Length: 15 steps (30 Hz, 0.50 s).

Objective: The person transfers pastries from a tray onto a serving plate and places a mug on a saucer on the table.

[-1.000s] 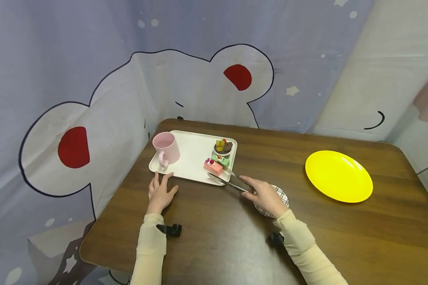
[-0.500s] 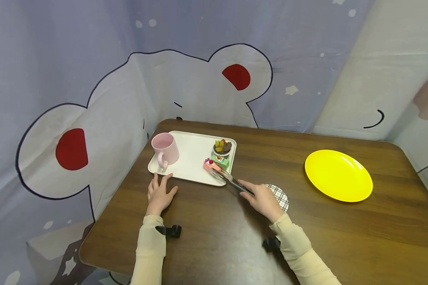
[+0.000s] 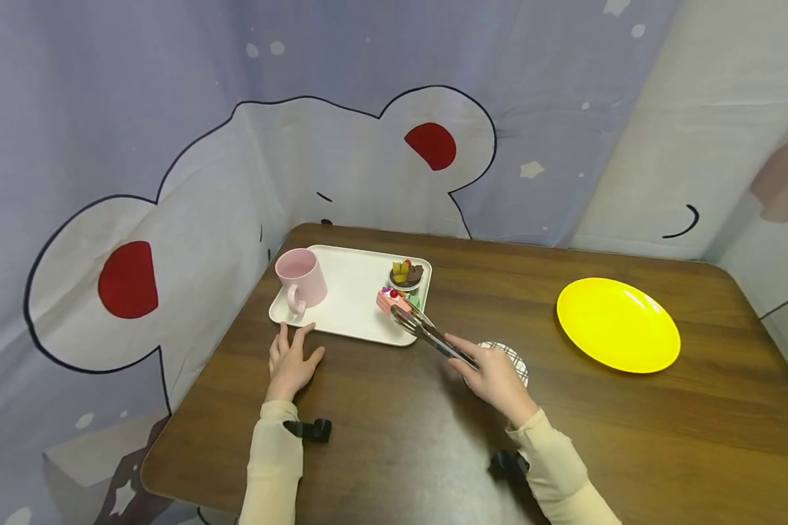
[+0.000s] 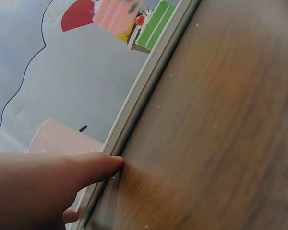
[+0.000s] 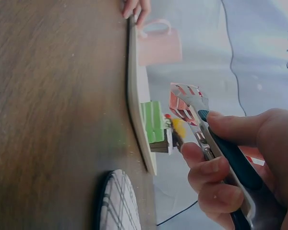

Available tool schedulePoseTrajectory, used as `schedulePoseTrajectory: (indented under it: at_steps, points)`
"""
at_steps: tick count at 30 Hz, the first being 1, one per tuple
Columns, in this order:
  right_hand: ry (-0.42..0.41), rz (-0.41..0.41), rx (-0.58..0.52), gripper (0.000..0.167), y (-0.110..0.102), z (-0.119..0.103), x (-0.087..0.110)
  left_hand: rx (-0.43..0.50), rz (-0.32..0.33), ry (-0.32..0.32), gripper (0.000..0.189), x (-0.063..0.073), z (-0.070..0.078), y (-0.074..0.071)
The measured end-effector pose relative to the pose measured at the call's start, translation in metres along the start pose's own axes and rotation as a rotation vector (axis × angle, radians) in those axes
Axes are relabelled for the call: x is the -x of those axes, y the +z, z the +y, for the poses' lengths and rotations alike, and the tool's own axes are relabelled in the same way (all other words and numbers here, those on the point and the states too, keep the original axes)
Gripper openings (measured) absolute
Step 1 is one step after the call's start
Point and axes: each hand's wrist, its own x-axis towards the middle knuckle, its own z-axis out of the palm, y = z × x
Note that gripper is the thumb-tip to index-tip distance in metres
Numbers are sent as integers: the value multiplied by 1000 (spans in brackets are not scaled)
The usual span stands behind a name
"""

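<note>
My right hand grips metal kitchen tongs with dark handles. Their tips pinch a pink cake slice, topped with berries. The right wrist view has this slice raised above the white tray. Standing on the tray's right end are a green cake slice, partly hidden in the head view, and a chocolate fruit tart. My left hand lies at the tray's near left edge, fingers spread. Its thumb touches the rim in the left wrist view.
A pink mug occupies the tray's left end, handle toward me. Partly beneath my right hand is a round plaid mat. A yellow plate sits on the right of the wooden table. Printed curtains hang behind the table.
The tongs, apart around the pink slice a second ago, have closed on it. The slice has risen off the tray and now covers part of the green one. My left hand stays put.
</note>
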Motion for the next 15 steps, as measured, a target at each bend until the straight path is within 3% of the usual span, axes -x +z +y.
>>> schedulePoseTrajectory:
  at_steps: [9,15]
  points:
    - [-13,111,6,40,-16,-4,10,4,-4,-1,56,0,0,0]
    - [85,126,-32,40,-31,1,20,6,-7,0,55,0,-1,-1]
